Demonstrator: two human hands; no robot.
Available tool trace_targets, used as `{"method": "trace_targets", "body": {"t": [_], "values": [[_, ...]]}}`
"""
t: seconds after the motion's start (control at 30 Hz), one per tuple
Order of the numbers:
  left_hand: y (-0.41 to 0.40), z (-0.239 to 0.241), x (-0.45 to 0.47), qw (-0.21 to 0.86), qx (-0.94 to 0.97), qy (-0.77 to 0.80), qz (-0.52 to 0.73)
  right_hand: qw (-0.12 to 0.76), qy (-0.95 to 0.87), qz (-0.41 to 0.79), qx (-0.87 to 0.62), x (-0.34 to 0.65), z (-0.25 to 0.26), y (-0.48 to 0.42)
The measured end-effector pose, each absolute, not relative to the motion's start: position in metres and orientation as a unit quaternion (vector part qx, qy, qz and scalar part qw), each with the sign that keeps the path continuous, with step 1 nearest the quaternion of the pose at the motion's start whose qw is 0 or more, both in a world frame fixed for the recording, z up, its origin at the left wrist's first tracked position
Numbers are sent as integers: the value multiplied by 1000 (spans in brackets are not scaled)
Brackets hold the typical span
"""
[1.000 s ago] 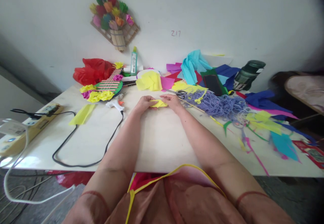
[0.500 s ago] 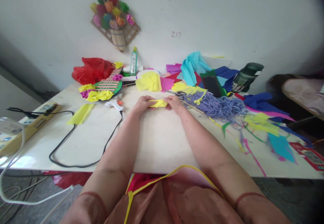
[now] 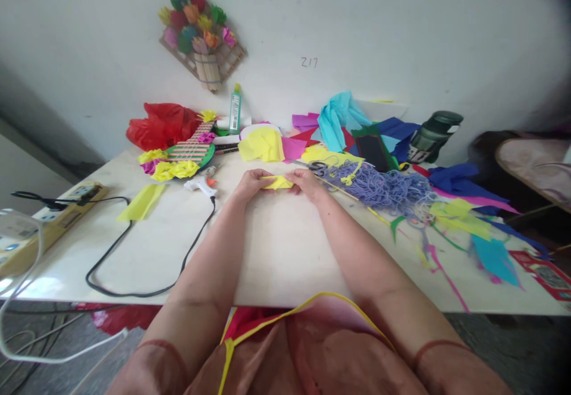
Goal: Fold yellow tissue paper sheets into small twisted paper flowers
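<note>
A small folded piece of yellow crepe paper is stretched between my two hands above the middle of the table. My left hand pinches its left end with the fingers curled round it. At the other end, my right hand grips the paper between thumb and fingers. Just behind them lies a loose yellow crepe sheet. Scissors rest to the right of my right hand, beside a tangle of purple yarn. A white glue gun lies to the left of my left hand.
A yellow crepe strip and a power strip lie at the left, with a black cord looping over the table. Behind are a flower-trimmed craft piece, a glue bottle, a phone and a dark bottle.
My right hand has shifted very slightly left along the yellow paper, and a bit more of its folded face shows. Both hands keep hold of it.
</note>
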State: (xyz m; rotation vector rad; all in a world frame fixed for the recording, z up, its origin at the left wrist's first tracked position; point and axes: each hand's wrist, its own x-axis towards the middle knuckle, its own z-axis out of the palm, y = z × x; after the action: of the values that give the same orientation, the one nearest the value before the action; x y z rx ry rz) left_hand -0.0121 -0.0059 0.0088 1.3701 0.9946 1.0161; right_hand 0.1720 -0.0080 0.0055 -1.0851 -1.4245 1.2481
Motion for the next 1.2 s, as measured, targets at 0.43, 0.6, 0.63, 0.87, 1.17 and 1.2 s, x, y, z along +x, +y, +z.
{"method": "trace_targets", "body": {"t": [0.43,0.6,0.63,0.87,1.17,1.2], "values": [[-2,5,-14,578,568,395,433,478,-562,511,-442,164,-1,-4],[-1,3,-14,573,569,390,443,478,-550,536,-428,164,0,-6],[-1,3,-14,575,565,386,449,479,-547,536,-428,163,0,-6],[-2,11,-12,613,479,378,502,502,-520,539,-432,162,-1,-3],[-4,7,-14,581,540,386,471,509,-504,559,-418,160,1,-5],[-4,7,-14,580,539,386,473,510,-507,565,-405,161,2,-6]]}}
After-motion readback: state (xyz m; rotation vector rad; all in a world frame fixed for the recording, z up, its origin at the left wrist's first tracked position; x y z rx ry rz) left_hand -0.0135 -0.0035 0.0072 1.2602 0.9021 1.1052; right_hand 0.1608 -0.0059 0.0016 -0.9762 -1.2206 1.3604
